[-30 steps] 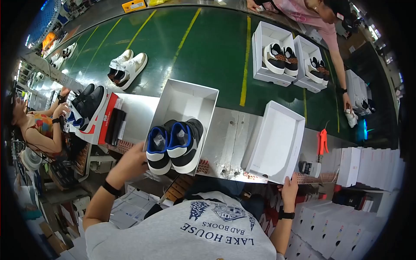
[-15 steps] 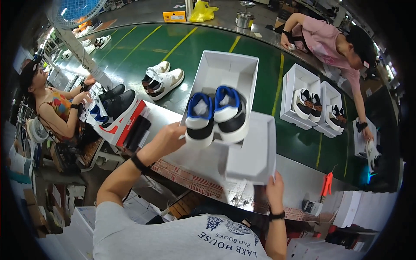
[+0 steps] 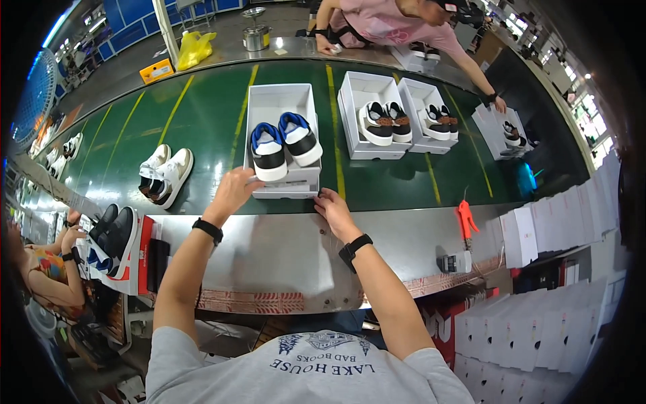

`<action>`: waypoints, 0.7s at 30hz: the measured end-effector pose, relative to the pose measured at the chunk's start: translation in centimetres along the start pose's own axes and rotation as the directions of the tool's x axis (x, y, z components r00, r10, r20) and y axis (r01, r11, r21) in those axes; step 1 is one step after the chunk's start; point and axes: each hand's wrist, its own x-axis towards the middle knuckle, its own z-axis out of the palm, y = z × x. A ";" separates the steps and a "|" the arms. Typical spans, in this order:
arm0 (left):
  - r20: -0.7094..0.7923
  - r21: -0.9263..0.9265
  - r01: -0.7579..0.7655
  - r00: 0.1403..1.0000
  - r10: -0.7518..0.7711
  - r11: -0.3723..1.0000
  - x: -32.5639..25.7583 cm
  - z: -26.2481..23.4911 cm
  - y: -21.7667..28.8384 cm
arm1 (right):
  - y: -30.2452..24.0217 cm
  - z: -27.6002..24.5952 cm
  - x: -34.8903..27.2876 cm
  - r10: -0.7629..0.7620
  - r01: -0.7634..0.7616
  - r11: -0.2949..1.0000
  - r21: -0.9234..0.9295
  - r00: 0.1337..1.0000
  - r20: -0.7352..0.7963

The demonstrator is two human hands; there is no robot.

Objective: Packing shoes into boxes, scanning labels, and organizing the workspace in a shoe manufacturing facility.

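A white shoe box [image 3: 279, 108] lies open on the green conveyor belt [image 3: 202, 114], with a pair of blue, white and black sneakers [image 3: 284, 145] resting across its near end. My left hand [image 3: 232, 192] touches the box's near left corner, fingers curled against its front wall. At the near right corner my right hand [image 3: 334, 210] rests with its fingertips on the box's edge. Both wrists wear black bands.
A loose pair of white and tan sneakers [image 3: 165, 175] lies left on the belt. Two more open boxes with shoes [image 3: 377, 118] [image 3: 437, 114] sit to the right, near a person in pink [image 3: 397, 20]. Another person [image 3: 40, 269] works at left. Stacked white boxes [image 3: 538, 236] stand right.
The box and the sneakers were held up in the air before; now they lie on the belt, with my hands at the box's near corners.
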 end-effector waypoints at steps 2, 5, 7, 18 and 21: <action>0.009 0.000 -0.004 1.000 0.004 1.000 0.8 0.5 0.2 | -0.2 -0.6 -0.5 -0.023 0.023 0.999 0.033 1.000 -0.002; 0.045 -0.003 -0.009 0.999 0.010 1.000 1.1 2.2 0.0 | -0.7 -1.9 -1.7 -0.085 0.084 0.992 0.096 0.996 0.003; 0.088 0.084 -0.010 0.996 0.003 0.996 0.4 4.6 -1.5 | -2.4 -2.9 -3.9 -0.099 0.098 0.993 0.062 0.995 0.011; -0.066 0.056 0.086 0.994 -0.083 0.995 -0.7 8.1 -6.3 | -23.2 -19.2 -37.6 -0.979 -0.269 -0.183 -0.946 0.133 0.152; -0.054 0.054 0.132 0.990 -0.129 0.990 2.7 8.8 -6.0 | -27.0 -23.6 -48.9 -0.961 -0.852 -0.055 -0.521 -0.095 0.258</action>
